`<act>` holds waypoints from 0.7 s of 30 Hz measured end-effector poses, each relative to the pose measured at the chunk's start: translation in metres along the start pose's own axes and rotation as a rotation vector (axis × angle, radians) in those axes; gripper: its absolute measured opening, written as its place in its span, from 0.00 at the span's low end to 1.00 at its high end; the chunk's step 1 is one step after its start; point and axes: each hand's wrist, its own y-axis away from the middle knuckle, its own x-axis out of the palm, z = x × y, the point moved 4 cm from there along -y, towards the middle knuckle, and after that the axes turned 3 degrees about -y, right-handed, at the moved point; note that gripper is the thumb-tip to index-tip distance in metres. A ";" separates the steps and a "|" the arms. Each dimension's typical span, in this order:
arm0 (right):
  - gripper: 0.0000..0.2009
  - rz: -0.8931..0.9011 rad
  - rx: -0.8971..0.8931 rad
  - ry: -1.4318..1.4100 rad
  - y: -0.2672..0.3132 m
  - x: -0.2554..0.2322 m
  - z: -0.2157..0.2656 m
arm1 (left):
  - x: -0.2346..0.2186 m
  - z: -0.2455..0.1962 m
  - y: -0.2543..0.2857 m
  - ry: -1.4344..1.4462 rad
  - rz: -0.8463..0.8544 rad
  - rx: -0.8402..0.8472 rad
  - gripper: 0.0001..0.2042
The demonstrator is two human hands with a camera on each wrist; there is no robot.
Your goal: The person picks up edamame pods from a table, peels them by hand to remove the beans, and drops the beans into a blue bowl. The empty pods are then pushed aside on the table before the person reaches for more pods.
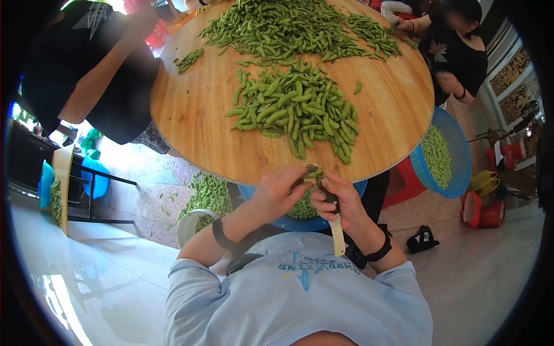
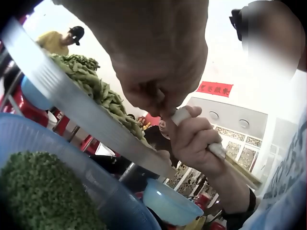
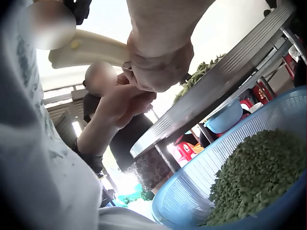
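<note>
At the near edge of the round wooden table (image 1: 392, 115), my two hands meet over a green soybean pod (image 1: 315, 173). My left hand (image 1: 277, 191) pinches the pod between thumb and fingers. My right hand (image 1: 345, 199) grips a tool with a flat cream handle (image 1: 338, 239), which points back toward my shirt; its working end is hidden among the fingers. White wrapping (image 2: 181, 116) covers part of a right-hand finger. Below the hands, a blue basket (image 3: 184, 201) holds shelled green beans (image 3: 264, 172).
A small heap of pods (image 1: 294, 109) lies just ahead, with a larger pile (image 1: 277, 29) behind it. Another blue basket (image 1: 459, 135) of beans stands right. Pods or husks (image 1: 208, 193) cover the floor by a pale bucket (image 1: 187, 228). People sit around the table.
</note>
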 end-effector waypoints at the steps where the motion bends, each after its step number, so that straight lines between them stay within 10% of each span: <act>1: 0.10 0.010 0.016 -0.027 0.000 0.000 -0.003 | -0.003 -0.005 0.000 -0.215 -0.057 0.169 0.10; 9: 0.10 -0.017 -0.112 0.081 0.004 0.007 -0.009 | 0.000 -0.017 0.005 -0.421 -0.173 0.300 0.07; 11: 0.11 -0.043 -0.212 0.356 0.008 0.008 -0.004 | 0.003 0.007 0.007 0.420 -0.042 -0.373 0.05; 14: 0.13 -0.060 -0.356 0.674 0.005 -0.003 -0.001 | 0.013 0.014 0.009 0.773 -0.012 -0.607 0.06; 21: 0.19 -0.235 -0.766 1.160 0.000 0.002 0.011 | 0.015 -0.002 0.012 0.059 -0.173 -0.118 0.06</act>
